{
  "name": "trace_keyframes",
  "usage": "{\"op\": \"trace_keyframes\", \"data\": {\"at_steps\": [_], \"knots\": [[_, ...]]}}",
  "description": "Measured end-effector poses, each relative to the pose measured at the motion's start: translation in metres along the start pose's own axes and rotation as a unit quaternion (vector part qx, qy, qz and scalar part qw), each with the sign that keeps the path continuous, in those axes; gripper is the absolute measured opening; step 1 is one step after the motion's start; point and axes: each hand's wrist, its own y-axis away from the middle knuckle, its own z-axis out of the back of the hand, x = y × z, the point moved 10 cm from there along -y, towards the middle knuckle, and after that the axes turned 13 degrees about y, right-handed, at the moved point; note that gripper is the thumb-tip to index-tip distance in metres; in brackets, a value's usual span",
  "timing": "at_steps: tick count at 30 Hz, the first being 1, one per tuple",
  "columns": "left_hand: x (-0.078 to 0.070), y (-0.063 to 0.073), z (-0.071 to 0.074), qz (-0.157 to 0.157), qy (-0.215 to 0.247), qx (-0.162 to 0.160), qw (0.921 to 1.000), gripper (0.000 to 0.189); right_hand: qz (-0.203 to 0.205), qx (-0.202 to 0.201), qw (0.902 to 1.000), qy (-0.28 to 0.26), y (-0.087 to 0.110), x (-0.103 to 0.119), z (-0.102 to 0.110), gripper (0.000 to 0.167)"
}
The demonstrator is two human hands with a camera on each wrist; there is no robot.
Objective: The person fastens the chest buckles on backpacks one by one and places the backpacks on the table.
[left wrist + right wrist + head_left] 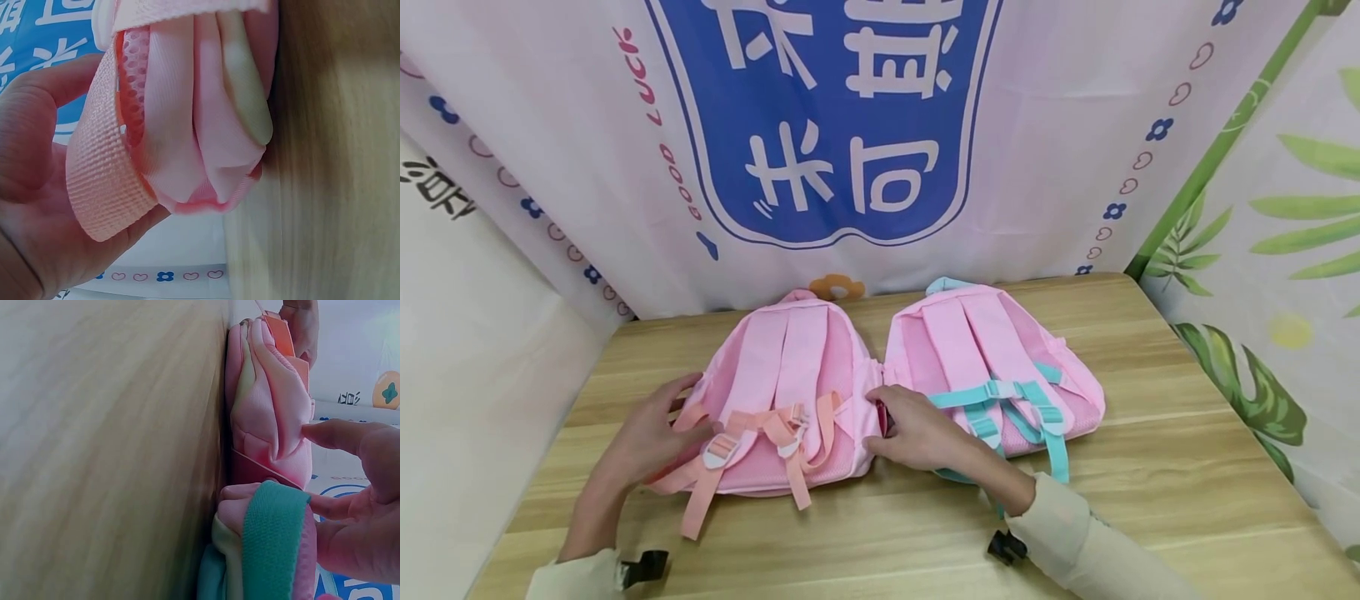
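Note:
A pink backpack [775,367] with peach straps lies on the table, its back panel and shoulder straps facing up. My left hand [651,429] rests at its left side. In the left wrist view a loop of peach webbing [103,156] crosses in front of the palm, and the fingertips are partly hidden. On its right side, my right hand [917,429] touches the pink cloth with extended fingers, as the right wrist view shows. A small dark red thing [882,417] shows beside those fingers; its kind is unclear. Close to the right hand lies a second pink backpack [940,333], with teal straps.
Both bags lie on a wood-grain table [1150,467]. A white printed cloth [1037,167] with a blue emblem hangs behind it. At the right hangs a leaf-patterned cloth [1292,333]. Peach strap ends [700,504] trail toward the table's front.

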Motion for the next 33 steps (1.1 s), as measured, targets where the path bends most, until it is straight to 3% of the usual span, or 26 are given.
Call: {"op": "trace_keyframes", "data": {"at_steps": [11,18,25,29,33], "knots": [[0.002,-0.001,0.000,0.006,-0.012,0.000,0.9999,0.096,-0.009,0.003,1.0000,0.001,-0.004,0.000,0.003,0.063],[-0.001,-0.001,0.001,-0.023,-0.025,-0.007,0.9994,0.082,-0.025,0.003,0.9997,0.003,-0.002,0.000,0.004,0.064],[-0.003,0.000,0.003,-0.017,-0.022,-0.019,0.9994,0.071,-0.042,-0.005,0.9991,0.007,0.001,0.004,0.007,0.069],[-0.008,0.002,0.007,-0.016,-0.019,-0.032,0.9992,0.069,-0.033,-0.020,0.9992,0.004,0.000,0.008,0.011,0.069],[-0.020,0.005,0.011,-0.036,-0.010,-0.055,0.9978,0.066,-0.022,-0.031,0.9992,0.007,-0.003,0.014,0.013,0.067]]}}
